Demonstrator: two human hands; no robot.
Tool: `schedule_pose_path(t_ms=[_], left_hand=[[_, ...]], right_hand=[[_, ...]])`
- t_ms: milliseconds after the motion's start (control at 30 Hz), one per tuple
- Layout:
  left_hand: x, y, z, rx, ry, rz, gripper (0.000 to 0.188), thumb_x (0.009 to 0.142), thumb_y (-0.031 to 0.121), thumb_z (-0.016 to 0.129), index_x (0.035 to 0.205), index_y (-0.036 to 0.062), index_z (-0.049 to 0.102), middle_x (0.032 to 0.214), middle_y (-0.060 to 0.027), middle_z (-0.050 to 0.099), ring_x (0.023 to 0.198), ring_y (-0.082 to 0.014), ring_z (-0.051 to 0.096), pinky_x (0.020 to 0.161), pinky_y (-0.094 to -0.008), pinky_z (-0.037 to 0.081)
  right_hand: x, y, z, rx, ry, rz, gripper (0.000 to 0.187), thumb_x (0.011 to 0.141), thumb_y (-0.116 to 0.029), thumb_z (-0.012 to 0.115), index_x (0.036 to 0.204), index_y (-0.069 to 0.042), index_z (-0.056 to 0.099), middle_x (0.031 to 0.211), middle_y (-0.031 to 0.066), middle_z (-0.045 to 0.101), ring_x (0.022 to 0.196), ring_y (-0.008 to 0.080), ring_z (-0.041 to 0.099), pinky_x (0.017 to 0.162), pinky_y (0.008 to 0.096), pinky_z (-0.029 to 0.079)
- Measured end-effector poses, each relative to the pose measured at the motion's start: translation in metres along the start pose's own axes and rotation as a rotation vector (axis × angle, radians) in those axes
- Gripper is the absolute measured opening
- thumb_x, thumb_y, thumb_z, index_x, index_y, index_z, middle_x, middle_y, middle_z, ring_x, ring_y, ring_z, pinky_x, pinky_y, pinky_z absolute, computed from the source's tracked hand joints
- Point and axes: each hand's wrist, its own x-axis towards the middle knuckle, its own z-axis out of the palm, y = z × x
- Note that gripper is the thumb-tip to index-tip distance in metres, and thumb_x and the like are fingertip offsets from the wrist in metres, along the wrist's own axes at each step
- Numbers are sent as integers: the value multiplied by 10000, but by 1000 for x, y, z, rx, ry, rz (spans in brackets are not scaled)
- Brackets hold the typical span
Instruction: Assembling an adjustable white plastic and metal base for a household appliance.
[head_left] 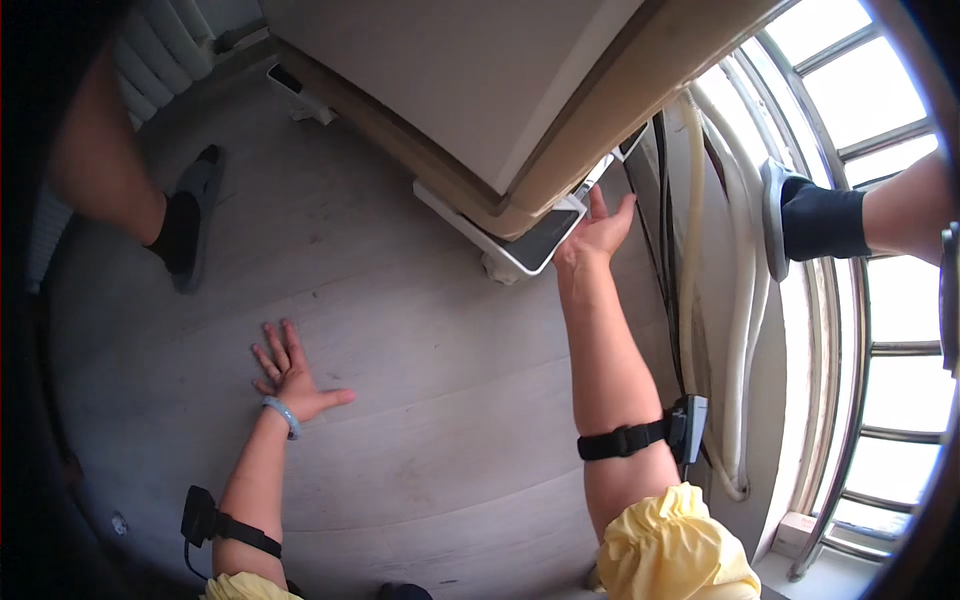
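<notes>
My left hand (293, 383) lies flat on the grey floor (400, 400) with its fingers spread, a pale blue bangle (281, 416) around its wrist. My right hand (595, 235) is turned palm up beside the near corner of a white-edged appliance stand (545, 252). Its thumb and one finger stretch out; the remaining fingers are hidden by the stand, so I cannot tell whether they touch it. On the stand rests a large boxy appliance (450, 80) with a pale top and beige sides.
Black cables and pale hoses (690, 250) run along the right wall beside a barred window (895, 310). A leg with a grey slipper (200, 200) stands at the left. Another slippered foot (800, 215) is at the right by the window. A ribbed radiator (165, 50) is at the upper left.
</notes>
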Motion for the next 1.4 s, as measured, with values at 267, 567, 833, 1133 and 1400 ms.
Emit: schedule_pose_path(t_ms=[267, 567, 833, 1133, 1400], left_hand=[[10, 0, 3, -8, 10, 20, 1490, 504, 491, 880, 1464, 174, -215, 1515, -192, -262, 1364, -473, -244, 1009, -733, 23], [11, 1, -6, 36, -14, -25, 1495, 498, 494, 881, 1465, 173, -212, 1513, -194, -266, 1354, -481, -258, 1009, -733, 13], [11, 6, -5, 28, -13, -18, 1500, 491, 497, 884, 1467, 178, -210, 1517, -181, -265, 1363, -467, -251, 1020, -722, 11], [8, 12, -8, 18, -15, -27, 1495, 498, 488, 886, 1468, 171, -207, 1522, -168, -261, 1374, -456, -236, 1021, -721, 12], [3, -15, -8, 91, -6, 3, 1478, 510, 558, 854, 1470, 167, -200, 1528, -170, -237, 1370, -465, -229, 1029, -721, 34]], right_hand=[[15, 9, 18, 28, 16, -40, 842, 825, -680, 480, 1368, -49, 350, 1371, 208, 356, 1251, 341, 407, 1035, 491, 347], [20, 14, 14, -24, -139, -38, 806, 889, -624, 411, 1434, -47, 268, 1426, 189, 323, 1306, 335, 359, 1089, 437, 294], [30, 13, 12, -61, -240, -21, 759, 908, -658, 324, 1388, -71, 366, 1416, 144, 373, 1304, 303, 365, 1096, 417, 278], [24, 10, 10, -55, -193, -46, 750, 911, -654, 335, 1364, -59, 393, 1372, 121, 408, 1296, 278, 365, 1088, 403, 292], [10, 28, 4, -91, -113, -118, 617, 961, -553, 294, 1292, -61, 464, 1301, 127, 471, 1203, 309, 430, 1040, 475, 324]])
